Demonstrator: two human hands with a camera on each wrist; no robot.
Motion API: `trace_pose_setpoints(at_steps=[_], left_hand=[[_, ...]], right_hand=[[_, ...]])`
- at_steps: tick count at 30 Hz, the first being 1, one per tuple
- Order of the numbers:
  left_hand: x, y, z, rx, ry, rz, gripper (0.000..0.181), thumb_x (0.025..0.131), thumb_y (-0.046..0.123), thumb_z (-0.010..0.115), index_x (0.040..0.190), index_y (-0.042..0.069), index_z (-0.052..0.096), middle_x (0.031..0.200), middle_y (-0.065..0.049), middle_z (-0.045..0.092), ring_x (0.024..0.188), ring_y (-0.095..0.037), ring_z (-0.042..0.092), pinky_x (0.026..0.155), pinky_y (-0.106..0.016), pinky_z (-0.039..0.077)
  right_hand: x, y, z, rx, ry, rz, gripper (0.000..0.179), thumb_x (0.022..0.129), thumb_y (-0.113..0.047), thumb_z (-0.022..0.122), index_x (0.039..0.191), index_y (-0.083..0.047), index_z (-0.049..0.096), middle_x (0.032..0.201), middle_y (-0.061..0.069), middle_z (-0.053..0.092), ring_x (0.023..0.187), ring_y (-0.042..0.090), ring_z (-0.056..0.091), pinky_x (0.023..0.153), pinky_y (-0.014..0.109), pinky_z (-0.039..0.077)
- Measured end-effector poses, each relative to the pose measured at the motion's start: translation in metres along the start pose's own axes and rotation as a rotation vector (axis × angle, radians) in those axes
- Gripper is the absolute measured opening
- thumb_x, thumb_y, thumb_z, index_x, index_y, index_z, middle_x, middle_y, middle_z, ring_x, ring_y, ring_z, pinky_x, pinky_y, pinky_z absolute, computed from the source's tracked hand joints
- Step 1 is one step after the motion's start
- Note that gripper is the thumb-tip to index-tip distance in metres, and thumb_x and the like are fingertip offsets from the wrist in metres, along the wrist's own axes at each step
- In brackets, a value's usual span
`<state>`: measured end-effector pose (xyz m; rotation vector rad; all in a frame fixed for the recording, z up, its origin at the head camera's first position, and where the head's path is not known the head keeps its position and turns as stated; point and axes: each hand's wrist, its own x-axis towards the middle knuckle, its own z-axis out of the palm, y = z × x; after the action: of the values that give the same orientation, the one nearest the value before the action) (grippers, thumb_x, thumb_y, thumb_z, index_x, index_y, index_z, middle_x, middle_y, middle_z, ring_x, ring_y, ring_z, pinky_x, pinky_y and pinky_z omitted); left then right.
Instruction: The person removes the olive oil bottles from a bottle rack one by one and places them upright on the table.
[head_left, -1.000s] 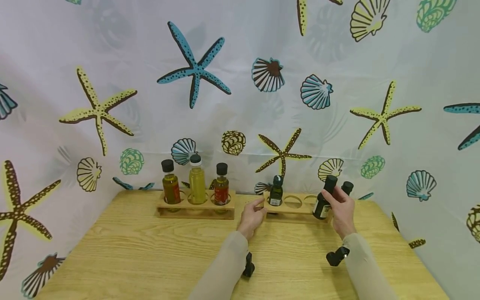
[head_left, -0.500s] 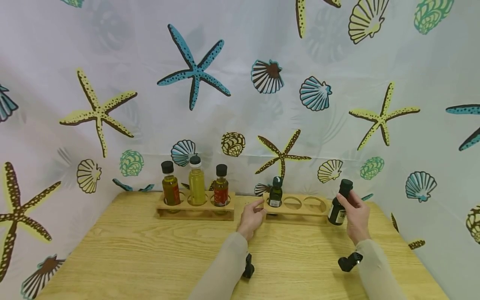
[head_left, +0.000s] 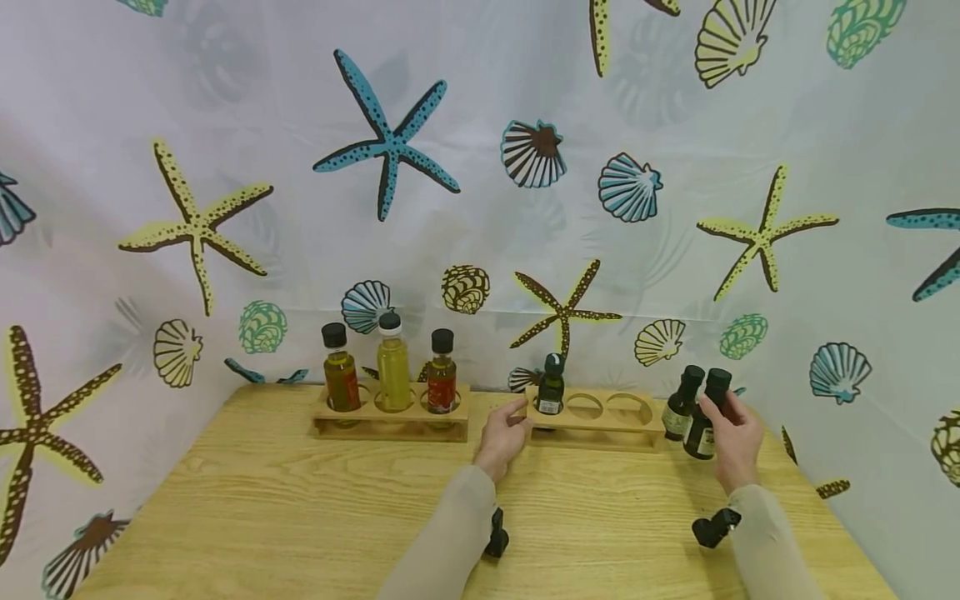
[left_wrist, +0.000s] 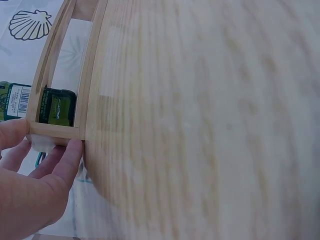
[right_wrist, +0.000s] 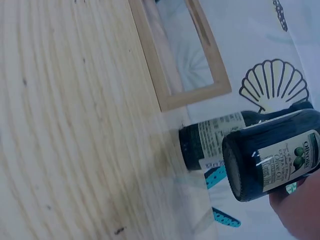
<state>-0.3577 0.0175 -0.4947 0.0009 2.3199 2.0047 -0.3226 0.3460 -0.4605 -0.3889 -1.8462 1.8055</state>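
Observation:
In the head view my right hand (head_left: pixel 735 442) holds a dark olive oil bottle (head_left: pixel 701 437) by its upper part, to the right of the right-hand wooden rack (head_left: pixel 600 421). The right wrist view shows that bottle (right_wrist: pixel 272 155) with its base raised off the table and its label visible. Just behind it a second dark bottle (head_left: pixel 678 412) stands upright beside the rack's end. My left hand (head_left: pixel 501 437) grips the rack's left end, thumb and fingers against the end panel (left_wrist: pixel 55 131). A small dark green bottle (head_left: pixel 551 392) sits in the rack's leftmost hole; the other two holes hold nothing.
Another wooden rack (head_left: pixel 390 429) stands to the left, with a red-labelled oil bottle (head_left: pixel 342 383), a yellow oil bottle (head_left: pixel 393 367) and a second red-labelled bottle (head_left: pixel 442 379). A patterned curtain (head_left: pixel 480 225) hangs behind the wooden table (head_left: pixel 337 508).
My right hand has carried the olive oil bottle rightward from over the rack's right end, past the standing dark bottle. My left hand has stayed at the rack's left end.

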Motion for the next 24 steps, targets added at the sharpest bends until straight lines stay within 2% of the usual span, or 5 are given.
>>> trace_pose_setpoints(at_steps=[3,6,12,18,24], left_hand=[[-0.001,0.0,0.0,0.002,-0.001,0.001,0.046,0.1,0.014,0.057,0.145,0.021,0.051,0.14,-0.013,0.055,0.122,-0.034,0.056,0.096,-0.049,0.05],[-0.002,0.001,-0.001,-0.001,-0.004,-0.001,0.047,0.1,0.014,0.057,0.145,0.021,0.05,0.14,-0.014,0.055,0.122,-0.034,0.057,0.096,-0.05,0.049],[-0.002,0.003,-0.001,-0.002,-0.005,-0.001,0.047,0.099,0.014,0.057,0.145,0.02,0.05,0.139,-0.014,0.055,0.122,-0.034,0.057,0.096,-0.05,0.05],[-0.002,0.002,-0.001,-0.003,0.002,-0.005,0.047,0.099,0.014,0.057,0.145,0.02,0.05,0.137,-0.015,0.057,0.121,-0.034,0.057,0.097,-0.05,0.049],[-0.002,0.001,0.0,-0.002,0.004,-0.003,0.047,0.099,0.014,0.057,0.145,0.019,0.05,0.137,-0.015,0.056,0.122,-0.035,0.057,0.097,-0.05,0.049]], right_hand=[[0.005,0.003,-0.005,-0.011,0.017,0.034,0.072,0.092,-0.035,0.068,0.153,-0.014,0.036,0.144,0.007,0.048,0.12,0.012,0.05,0.106,0.025,0.041],[0.01,0.005,-0.01,-0.036,0.017,0.074,0.075,0.094,-0.037,0.065,0.155,-0.013,0.029,0.156,0.015,0.035,0.138,0.027,0.038,0.116,0.045,0.032],[0.024,0.004,-0.018,-0.122,0.005,0.072,0.071,0.095,-0.034,0.063,0.154,-0.013,0.031,0.155,0.017,0.037,0.141,0.032,0.038,0.115,0.045,0.034],[0.033,0.003,-0.025,-0.239,-0.062,0.076,0.073,0.097,-0.038,0.06,0.155,-0.009,0.026,0.158,0.019,0.031,0.145,0.036,0.031,0.116,0.051,0.03],[0.04,0.002,-0.028,-0.273,-0.107,0.101,0.07,0.1,-0.037,0.054,0.156,-0.009,0.024,0.159,0.02,0.026,0.146,0.039,0.027,0.117,0.055,0.026]])
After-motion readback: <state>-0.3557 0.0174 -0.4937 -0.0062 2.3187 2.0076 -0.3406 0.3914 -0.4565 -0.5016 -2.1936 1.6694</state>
